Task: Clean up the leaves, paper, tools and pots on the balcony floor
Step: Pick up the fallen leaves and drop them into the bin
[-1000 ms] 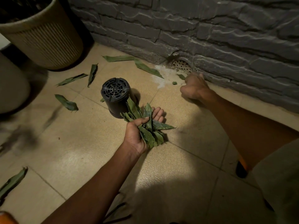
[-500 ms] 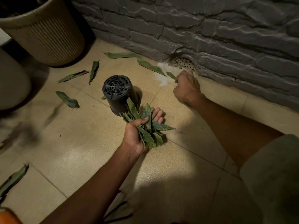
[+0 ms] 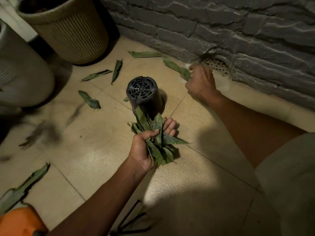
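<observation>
Left hand [image 3: 144,150] clutches a light, crushable leaf bundle [image 3: 157,143]; right hand [image 3: 200,82] pinches another leaf [image 3: 177,68] (limp, likely) at its end.

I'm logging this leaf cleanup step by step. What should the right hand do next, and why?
Probably lift the long leaf it pinches by the drain and carry it to the bundle of leaves held in the left hand. The right hand already grips one end, while the rest lies on the floor.
</observation>
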